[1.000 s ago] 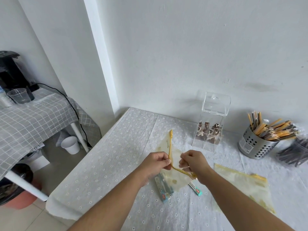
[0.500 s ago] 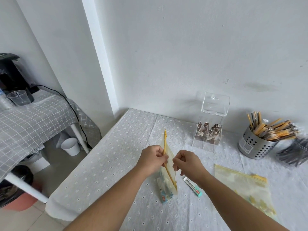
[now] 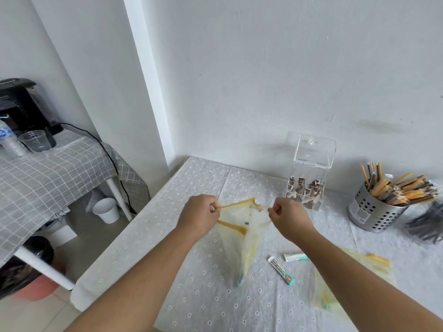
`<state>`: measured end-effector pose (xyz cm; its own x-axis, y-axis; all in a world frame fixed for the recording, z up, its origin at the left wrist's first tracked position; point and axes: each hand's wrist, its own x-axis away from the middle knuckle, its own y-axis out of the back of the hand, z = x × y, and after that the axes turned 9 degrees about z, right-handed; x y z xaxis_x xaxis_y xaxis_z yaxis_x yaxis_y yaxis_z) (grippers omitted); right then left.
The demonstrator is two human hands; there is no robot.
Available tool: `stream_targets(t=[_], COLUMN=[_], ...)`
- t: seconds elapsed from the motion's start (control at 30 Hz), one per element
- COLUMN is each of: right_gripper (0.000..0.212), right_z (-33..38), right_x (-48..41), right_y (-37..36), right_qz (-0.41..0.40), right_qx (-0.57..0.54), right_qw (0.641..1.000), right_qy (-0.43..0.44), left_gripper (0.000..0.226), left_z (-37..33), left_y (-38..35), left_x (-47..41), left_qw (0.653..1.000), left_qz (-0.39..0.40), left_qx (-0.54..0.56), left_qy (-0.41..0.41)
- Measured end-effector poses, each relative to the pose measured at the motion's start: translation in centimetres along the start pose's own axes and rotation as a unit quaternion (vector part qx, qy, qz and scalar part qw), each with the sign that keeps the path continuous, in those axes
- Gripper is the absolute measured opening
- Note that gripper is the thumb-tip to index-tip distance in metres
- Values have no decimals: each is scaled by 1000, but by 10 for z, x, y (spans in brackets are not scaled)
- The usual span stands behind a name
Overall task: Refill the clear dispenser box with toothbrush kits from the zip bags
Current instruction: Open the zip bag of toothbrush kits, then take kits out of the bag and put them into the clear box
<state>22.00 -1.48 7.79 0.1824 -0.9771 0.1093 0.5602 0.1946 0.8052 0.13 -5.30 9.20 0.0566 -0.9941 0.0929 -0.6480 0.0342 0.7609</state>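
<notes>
My left hand (image 3: 199, 214) and my right hand (image 3: 290, 218) each pinch one side of the yellow-zippered mouth of a translucent zip bag (image 3: 242, 238), holding it pulled apart above the table. The bag hangs down between my hands with something teal at its bottom tip. Two small toothpaste tubes (image 3: 281, 270) lie loose on the white flowered tablecloth (image 3: 143, 250) just right of the bag. A second zip bag (image 3: 352, 281) lies flat under my right forearm. The clear dispenser box (image 3: 310, 171) stands at the back near the wall, lid raised, with brown and white packets at its bottom.
A perforated metal holder (image 3: 369, 212) full of wrapped sticks stands right of the box, with a clear tub of dark sticks (image 3: 426, 226) beside it. At left is a checked-cloth table (image 3: 48, 173) with a black machine and a plastic cup. A white cup (image 3: 106, 210) stands on the floor.
My hands have moved apart and upward, pulling the bag's zip mouth wide open. The bag has lifted off the table and a second toothpaste tube now lies on the cloth.
</notes>
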Motion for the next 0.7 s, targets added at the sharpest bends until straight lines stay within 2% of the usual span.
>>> stream_targets(t=[0.1, 0.27, 0.43, 0.6, 0.7], right_gripper=[20, 21, 17, 5, 26], right_z=[-6, 4, 7, 29, 41], right_x=[-2, -4, 7, 22, 5], right_y=[5, -10, -29, -55, -73], right_qz=[-13, 1, 9, 4, 92], right_qx=[3, -2, -4, -13, 9], right_qw=[1000, 1000, 1000, 993, 989], right_qy=[-5, 24, 10, 116, 118], left_gripper=[9, 10, 14, 14, 14], left_z=[7, -3, 3, 17, 18], left_y=[17, 24, 7, 1, 0], left_x=[-10, -19, -14, -17, -18], left_qw=[999, 994, 985, 985, 983], left_qz=[-24, -61, -33, -38, -31], left_qx=[-22, -78, -136, -119, -120], left_qy=[4, -55, -100, -117, -136])
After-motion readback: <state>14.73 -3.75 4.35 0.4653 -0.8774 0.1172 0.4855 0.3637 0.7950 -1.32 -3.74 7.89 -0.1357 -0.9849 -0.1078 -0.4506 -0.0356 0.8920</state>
